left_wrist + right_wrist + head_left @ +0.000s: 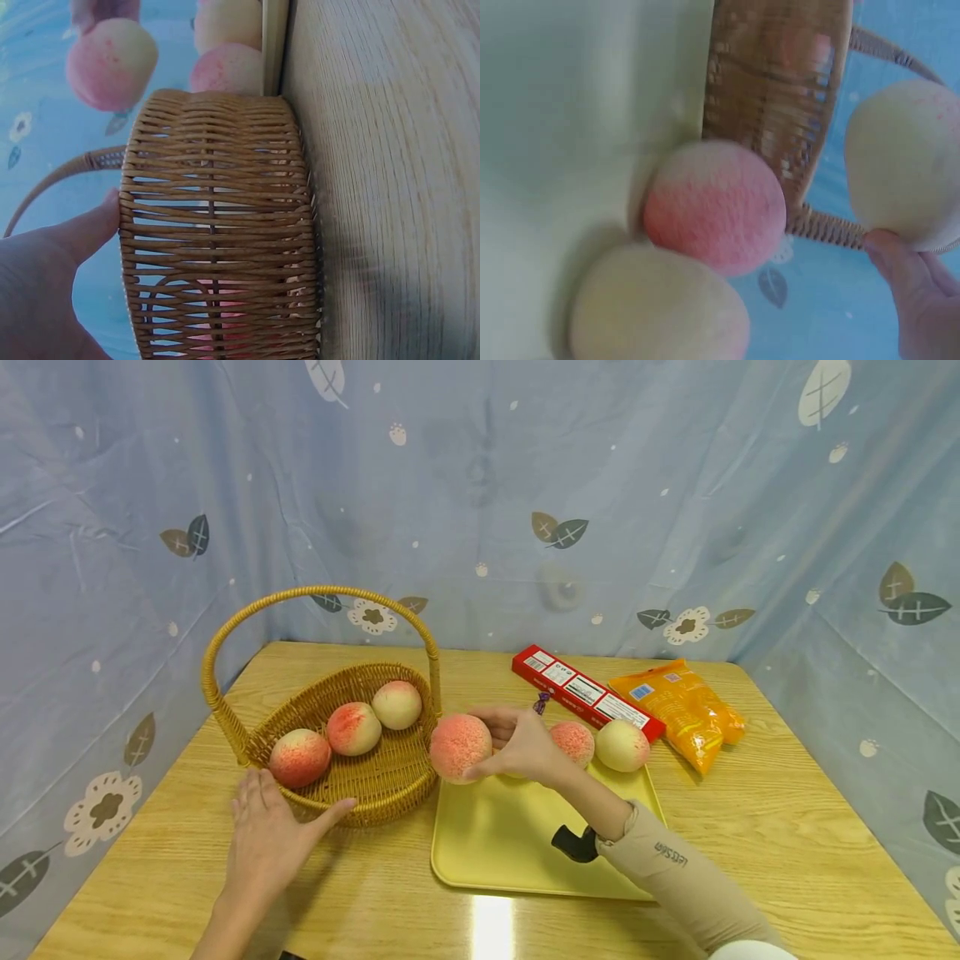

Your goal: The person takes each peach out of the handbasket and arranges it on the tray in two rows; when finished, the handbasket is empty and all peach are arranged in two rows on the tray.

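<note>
My right hand (521,747) grips a pink and cream peach (461,748) between thumb and fingers, raised close to the right end of the wicker basket (386,814). In the right wrist view this peach (904,165) is above the level of the basket's rim. Three peaches lie inside the basket, among them a redder one (300,758) at the left. My left hand (266,835) rests at the basket's near left rim, fingers extended and thumb (94,229) touching the rim. Below my right hand is a yellow tray (510,852) with peaches along its far side, one mostly hidden.
On the tray's far right sit a pink peach (572,742) and a paler peach (622,746). Behind them lie a red box (585,690), an orange bag (684,710) and a small purple-wrapped piece (541,702). The basket's tall handle (322,591) arches over it.
</note>
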`<state>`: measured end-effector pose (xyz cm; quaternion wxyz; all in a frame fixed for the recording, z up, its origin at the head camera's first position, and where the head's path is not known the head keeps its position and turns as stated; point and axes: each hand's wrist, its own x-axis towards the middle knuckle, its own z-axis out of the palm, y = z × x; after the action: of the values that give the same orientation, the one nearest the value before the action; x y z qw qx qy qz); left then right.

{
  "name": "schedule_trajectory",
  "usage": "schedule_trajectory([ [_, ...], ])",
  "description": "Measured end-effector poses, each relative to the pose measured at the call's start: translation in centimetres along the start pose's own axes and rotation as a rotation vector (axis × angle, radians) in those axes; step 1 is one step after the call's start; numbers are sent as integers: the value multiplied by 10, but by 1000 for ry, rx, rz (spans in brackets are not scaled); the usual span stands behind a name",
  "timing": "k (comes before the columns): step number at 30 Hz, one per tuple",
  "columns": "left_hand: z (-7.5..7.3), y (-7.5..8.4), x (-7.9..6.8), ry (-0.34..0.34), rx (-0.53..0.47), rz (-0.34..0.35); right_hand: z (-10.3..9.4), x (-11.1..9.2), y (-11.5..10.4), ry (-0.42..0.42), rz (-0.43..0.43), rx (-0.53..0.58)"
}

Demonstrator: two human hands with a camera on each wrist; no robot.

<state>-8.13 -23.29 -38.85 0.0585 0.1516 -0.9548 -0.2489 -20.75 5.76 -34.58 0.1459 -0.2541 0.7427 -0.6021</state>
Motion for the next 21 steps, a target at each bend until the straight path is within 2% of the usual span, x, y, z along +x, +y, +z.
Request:
schedule_trajectory([
  [3, 0, 0, 0, -1, -4, 0, -1, -8, 4, 3, 37, 57],
  [9, 0, 0, -1, 15, -16, 1, -2, -19, 16, 14, 86, 65],
  [16, -2, 1, 1, -27, 8, -21, 4, -25, 38, -17, 154, 86],
  [21, -1, 0, 1, -23, 9, -14, 9, -28, 46, -41, 189, 103],
])
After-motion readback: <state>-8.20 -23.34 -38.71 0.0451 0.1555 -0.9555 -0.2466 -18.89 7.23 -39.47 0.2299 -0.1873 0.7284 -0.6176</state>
